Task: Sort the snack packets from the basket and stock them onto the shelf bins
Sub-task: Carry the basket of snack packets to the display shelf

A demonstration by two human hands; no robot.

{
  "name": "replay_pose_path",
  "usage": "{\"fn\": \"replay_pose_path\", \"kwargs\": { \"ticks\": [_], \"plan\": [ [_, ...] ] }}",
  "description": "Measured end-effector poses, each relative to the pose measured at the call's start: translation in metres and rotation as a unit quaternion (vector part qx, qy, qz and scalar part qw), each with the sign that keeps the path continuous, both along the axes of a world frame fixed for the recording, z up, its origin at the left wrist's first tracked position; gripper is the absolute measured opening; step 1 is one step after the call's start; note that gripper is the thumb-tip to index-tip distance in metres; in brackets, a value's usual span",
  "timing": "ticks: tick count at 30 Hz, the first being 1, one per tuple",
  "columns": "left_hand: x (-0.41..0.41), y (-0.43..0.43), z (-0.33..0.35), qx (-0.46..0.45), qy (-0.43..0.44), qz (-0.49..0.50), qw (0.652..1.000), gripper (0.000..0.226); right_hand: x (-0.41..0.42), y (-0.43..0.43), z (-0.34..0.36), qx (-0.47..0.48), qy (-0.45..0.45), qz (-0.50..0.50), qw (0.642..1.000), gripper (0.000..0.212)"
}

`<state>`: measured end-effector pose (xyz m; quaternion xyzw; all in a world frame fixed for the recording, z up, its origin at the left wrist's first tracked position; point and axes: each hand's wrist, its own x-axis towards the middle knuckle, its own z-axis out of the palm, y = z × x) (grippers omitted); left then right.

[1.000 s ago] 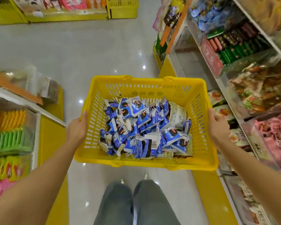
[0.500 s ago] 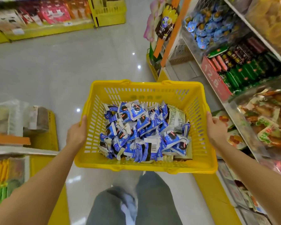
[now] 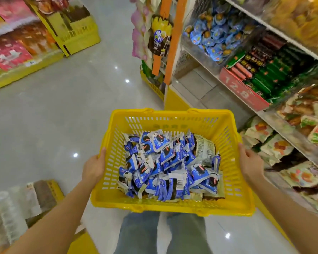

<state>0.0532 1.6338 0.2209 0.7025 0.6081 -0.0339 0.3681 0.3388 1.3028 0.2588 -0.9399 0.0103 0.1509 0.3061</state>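
A yellow plastic basket is held out in front of me over the shop floor. It is heaped with several blue-and-white snack packets, plus one beige packet at its right side. My left hand grips the basket's left rim. My right hand grips the right rim. The shelf bins rise on my right, filled with blue, green, red and pale packets.
A red price sign reading 12.8 fronts a shelf bin. Hanging snack bags and an orange post mark the shelf's end. Yellow display racks stand at the far left, another low display at my near left. Grey tiled floor lies between.
The view has swung right and up toward the shelf, whose blue and green packets now show larger. Both hands keep their grip on the basket, which sits lower in view.
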Motion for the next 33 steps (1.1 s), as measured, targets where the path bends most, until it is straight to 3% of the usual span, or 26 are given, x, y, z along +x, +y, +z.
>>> {"fn": "replay_pose_path", "kwargs": {
  "ticks": [9,17,23,33],
  "plan": [
    [0.088,0.033,-0.009,-0.01,0.042,-0.154,0.987,0.071,-0.019,-0.039,-0.032,-0.02,0.026,-0.147,0.989,0.056],
    [0.164,0.017,-0.025,-0.004,0.071,-0.198,0.978,0.067,0.018,-0.065,-0.047,-0.038,0.047,-0.184,0.981,0.055],
    [0.207,0.026,-0.045,-0.003,0.109,-0.242,0.964,0.079,0.037,-0.064,-0.063,-0.041,0.048,-0.216,0.974,0.052],
    [0.258,0.091,-0.087,-0.061,0.109,-0.142,0.982,0.074,0.019,0.012,-0.094,-0.015,0.023,-0.255,0.967,0.05]
  ]
}}
